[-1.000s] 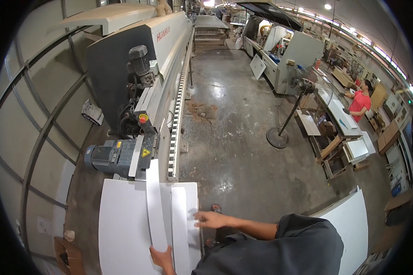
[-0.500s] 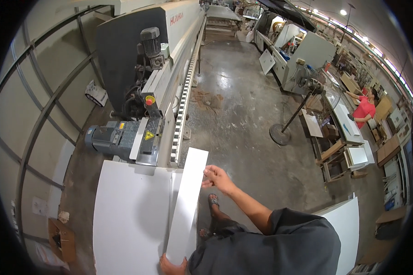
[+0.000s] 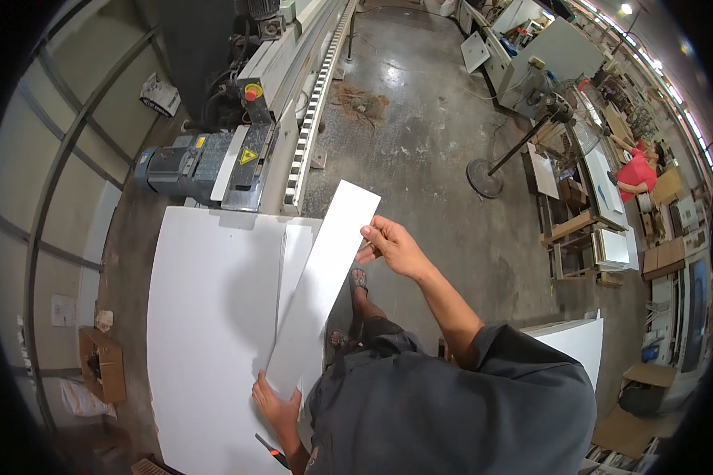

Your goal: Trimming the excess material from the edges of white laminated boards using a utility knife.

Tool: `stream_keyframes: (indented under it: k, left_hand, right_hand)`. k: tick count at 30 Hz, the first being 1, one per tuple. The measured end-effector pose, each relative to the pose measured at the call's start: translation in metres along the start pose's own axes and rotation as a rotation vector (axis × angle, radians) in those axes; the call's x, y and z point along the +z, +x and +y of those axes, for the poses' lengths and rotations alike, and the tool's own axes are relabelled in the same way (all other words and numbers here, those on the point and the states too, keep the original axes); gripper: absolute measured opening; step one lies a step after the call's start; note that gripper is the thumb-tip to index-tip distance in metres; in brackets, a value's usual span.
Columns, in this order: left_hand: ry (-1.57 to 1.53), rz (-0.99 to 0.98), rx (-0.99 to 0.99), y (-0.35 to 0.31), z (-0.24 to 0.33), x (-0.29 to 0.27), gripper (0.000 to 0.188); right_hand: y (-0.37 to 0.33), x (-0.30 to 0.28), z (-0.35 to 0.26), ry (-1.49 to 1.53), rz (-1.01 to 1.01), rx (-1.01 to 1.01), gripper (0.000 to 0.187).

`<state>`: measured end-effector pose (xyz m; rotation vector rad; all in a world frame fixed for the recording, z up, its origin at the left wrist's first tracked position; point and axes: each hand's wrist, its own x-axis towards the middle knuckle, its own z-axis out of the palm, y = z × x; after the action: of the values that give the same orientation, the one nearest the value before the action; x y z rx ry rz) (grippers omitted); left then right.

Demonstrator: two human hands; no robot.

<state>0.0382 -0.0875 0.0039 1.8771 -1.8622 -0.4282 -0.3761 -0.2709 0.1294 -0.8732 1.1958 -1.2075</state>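
A long, narrow white board (image 3: 322, 289) lies at a slant between my hands, its far end raised toward the upper right. My left hand (image 3: 277, 402) grips its near end, the fingers on one side and the thumb on the other. Near the far end, my right hand (image 3: 398, 249) pinches the right edge. Below it lie a large white panel (image 3: 202, 317) and more white strips (image 3: 295, 253), partly covered by the board. Beside my left wrist rests a tool with a black and orange handle (image 3: 272, 450); my arm hides part of it.
A machine with a motor (image 3: 174, 166) and a toothed rail (image 3: 313, 119) stands beyond the panel. Right are a pedestal fan (image 3: 483, 178), a workbench (image 3: 602, 186) and a person in red (image 3: 638, 170). A cardboard box (image 3: 103, 364) sits on the left floor.
The view has tipped downward, so the machine sits higher in the picture. The board is more slanted to the right, with both hands still on it. The tool by my left wrist has come into view.
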Motion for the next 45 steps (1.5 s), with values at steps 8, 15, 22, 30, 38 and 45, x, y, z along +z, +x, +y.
stream_keyframes:
  k: [8, 15, 22, 30, 38, 45]
  left_hand:
    - [-0.03, 0.044, -0.015, -0.021, -0.002, -0.006, 0.09]
    - [-0.081, -0.05, -0.1, -0.051, -0.03, 0.015, 0.088]
    - [0.158, 0.036, -0.202, -0.07, -0.044, 0.045, 0.088]
    - [0.13, 0.03, -0.269, -0.076, -0.04, 0.06, 0.098]
    - [0.094, -0.146, -0.376, -0.084, -0.058, 0.029, 0.085]
    - [-0.067, 0.23, -1.051, -0.181, -0.136, 0.046, 0.081]
  right_hand:
    - [-0.004, -0.016, -0.001, -0.169, 0.043, -0.132, 0.022]
    - [-0.011, 0.017, 0.05, 0.078, -0.02, 0.161, 0.04]
    - [-0.023, 0.078, 0.175, 0.259, -0.109, 0.576, 0.039]
    - [-0.033, 0.132, 0.269, 0.177, -0.301, 1.069, 0.067]
    - [-0.035, 0.163, 0.26, 0.019, -0.435, 1.025, 0.094]
    - [0.049, 0.131, 0.215, -0.895, 0.236, -0.278, 0.089]
